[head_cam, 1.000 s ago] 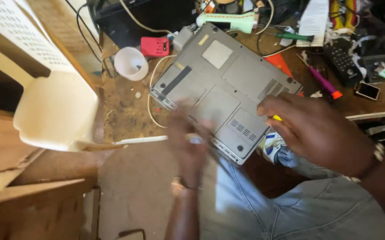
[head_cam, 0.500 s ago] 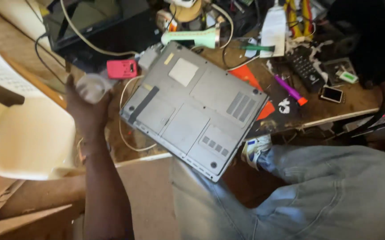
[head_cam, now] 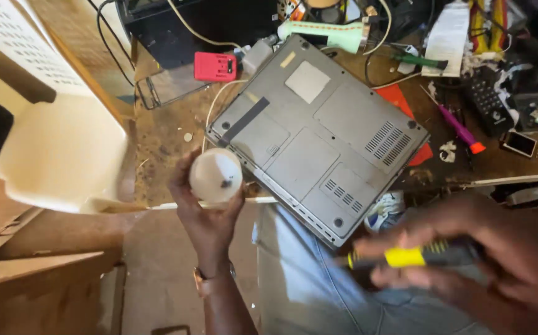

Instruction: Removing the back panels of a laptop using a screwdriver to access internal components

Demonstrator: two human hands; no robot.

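left hand (head_cam: 210, 214) is raised palm-up from the lower middle, forearm coming straight up out of the bottom edge, a watch band on the wrist. fingers curl round a small white cup (head_cam: 215, 175), shut on it from below and the sides; a dark speck sits inside the cup. the cup hovers at the near edge of the tabletop (head_cam: 163, 142), just beside the laptop's left corner.

right hand (head_cam: 480, 260) comes in from the lower right, blurred by motion, fingers wrapped closed around a screwdriver (head_cam: 405, 255) with a yellow and black handle. the tool lies roughly level, tip pointing left toward the near edge of the laptop, over the person's lap in pale jeans (head_cam: 306, 291).

the laptop (head_cam: 318, 133) lies bottom-side up, grey, turned at an angle, its near corner overhanging the tabletop above the knee. vents and panels face up, a dark strip of tape near its left side.

tabletop is worn brown wood, crowded: a red box (head_cam: 215, 66) just behind the laptop, a pale green tool (head_cam: 325, 34) beyond it, a pink and orange pen (head_cam: 460, 130) to the right, a black remote (head_cam: 486, 102), a small phone (head_cam: 519, 143), cables, papers. a dark screen unit (head_cam: 200, 22) sits at the back. a cream plastic chair (head_cam: 58, 149) stands at left, beside wooden boards. floor below is dull brown.
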